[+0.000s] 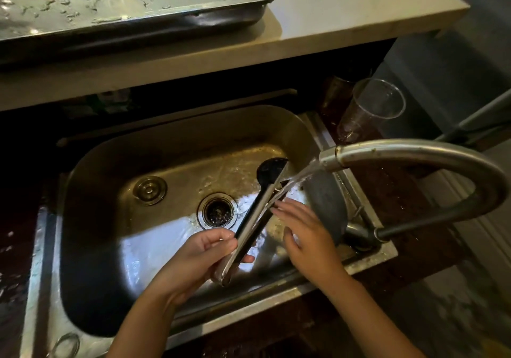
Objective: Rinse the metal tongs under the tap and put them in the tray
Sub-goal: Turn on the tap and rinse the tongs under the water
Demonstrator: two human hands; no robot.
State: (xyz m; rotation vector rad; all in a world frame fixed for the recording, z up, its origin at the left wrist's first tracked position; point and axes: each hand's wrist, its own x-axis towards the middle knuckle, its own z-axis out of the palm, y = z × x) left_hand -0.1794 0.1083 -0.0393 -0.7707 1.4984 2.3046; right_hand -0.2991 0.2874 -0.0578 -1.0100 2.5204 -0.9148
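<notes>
The metal tongs (250, 219) with black tips are held over the steel sink (91, 169), tips pointing up and away. My left hand (199, 258) grips their hinge end. Water runs from the curved tap (414, 155) onto the tongs' upper arms. My right hand (304, 233) is beside the tongs with fingers spread, its fingertips touching the arms where the water lands. The wet metal tray (154, 17) sits on the raised counter at the top left.
The sink drain (217, 211) lies just left of the tongs, and a round stopper (149, 191) further left. A clear plastic cup (373, 108) stands right of the sink, behind the tap. A pale counter ledge (331, 12) holds the tray.
</notes>
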